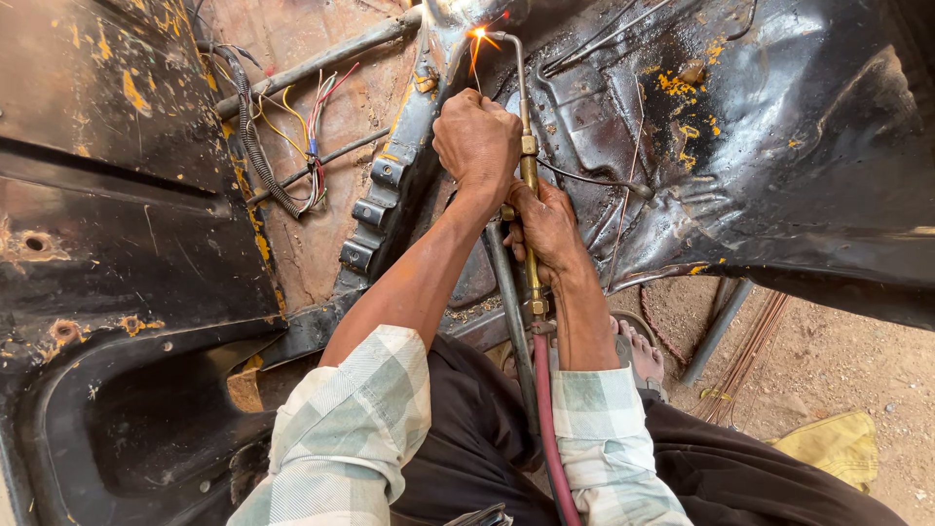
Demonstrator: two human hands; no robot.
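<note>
My right hand (545, 229) is closed round the brass handle of a gas torch (532, 278). Its thin bent neck runs up to a bright orange flame (477, 35) playing on a grey metal bracket (404, 146) of a black vehicle body (799, 146). My left hand (477, 144) is a closed fist just left of the torch neck, above the right hand. What lies inside the fist is hidden. A red hose (547, 429) leaves the torch's lower end between my sleeves.
Loose coloured wires (317, 127) and a ribbed black conduit (255, 146) hang left of the bracket. On the sandy ground at the right lie a bundle of thin rods (750, 351) and a yellow cloth (838, 443). My sandalled foot (643, 356) is beside the hose.
</note>
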